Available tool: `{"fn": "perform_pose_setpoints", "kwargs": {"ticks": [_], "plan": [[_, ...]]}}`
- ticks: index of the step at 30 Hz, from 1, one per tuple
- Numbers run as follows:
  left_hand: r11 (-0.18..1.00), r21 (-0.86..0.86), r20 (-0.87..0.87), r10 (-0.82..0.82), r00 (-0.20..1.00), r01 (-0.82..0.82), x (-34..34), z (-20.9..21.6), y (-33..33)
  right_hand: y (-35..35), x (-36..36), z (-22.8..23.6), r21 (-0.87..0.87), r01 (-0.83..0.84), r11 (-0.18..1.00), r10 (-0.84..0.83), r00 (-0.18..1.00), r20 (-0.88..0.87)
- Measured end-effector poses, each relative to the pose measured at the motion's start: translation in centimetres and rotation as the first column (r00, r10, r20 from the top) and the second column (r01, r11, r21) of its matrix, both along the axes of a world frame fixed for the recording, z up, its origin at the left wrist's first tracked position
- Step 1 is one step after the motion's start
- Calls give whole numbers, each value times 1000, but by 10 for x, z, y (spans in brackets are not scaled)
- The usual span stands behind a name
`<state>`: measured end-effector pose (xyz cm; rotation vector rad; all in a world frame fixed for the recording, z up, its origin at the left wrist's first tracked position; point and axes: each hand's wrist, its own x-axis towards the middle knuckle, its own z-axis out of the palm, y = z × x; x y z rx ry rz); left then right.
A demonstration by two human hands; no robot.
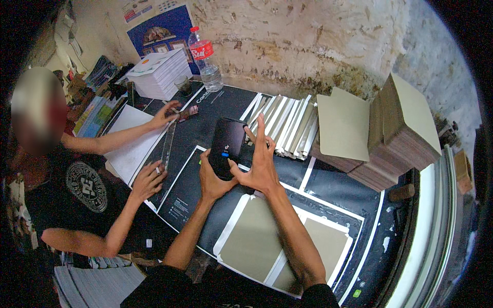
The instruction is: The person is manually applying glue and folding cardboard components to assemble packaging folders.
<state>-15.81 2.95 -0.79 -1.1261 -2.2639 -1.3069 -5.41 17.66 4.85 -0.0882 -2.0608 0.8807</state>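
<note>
At frame centre, left hand (214, 181) holding phone (229, 139) above bench (190, 136); right hand (263, 172) partly spreading at its right edge, grip unclear. Firm left grip, light right touch probably best steadying phone.

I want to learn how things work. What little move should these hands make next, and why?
Perhaps a finger of the right hand could tap the small blue patch: it stands out on the mostly dark smartphone, the left hand supports the phone, and right fingers are close by.

glossy phone (234, 135), matt cardboard (343, 123), rough wall (298, 46)
</note>
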Motion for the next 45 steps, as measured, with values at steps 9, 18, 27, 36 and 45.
{"fn": "perform_pose_setpoints", "kwargs": {"ticks": [9,18,27,36,45], "plan": [[1000,-4,57,-2,998,2,-1,0,-2,-1,0,2,-15,-18,1000,18,1000,4],[1000,-12,64,-12,998,13,2,4,-2,4,2,5,16,27,1000,-26,999,-47],[1000,-21,79,14,997,-12,3,2,-3,0,0,0,10,6,1000,-6,1000,-25],[1000,25,61,3,998,-4,-2,-6,0,-9,-3,-4,17,-70,997,70,997,-14],[1000,-8,113,-22,993,23,-3,-3,-2,-2,-2,-10,-62,118,991,-121,992,-41]]}}
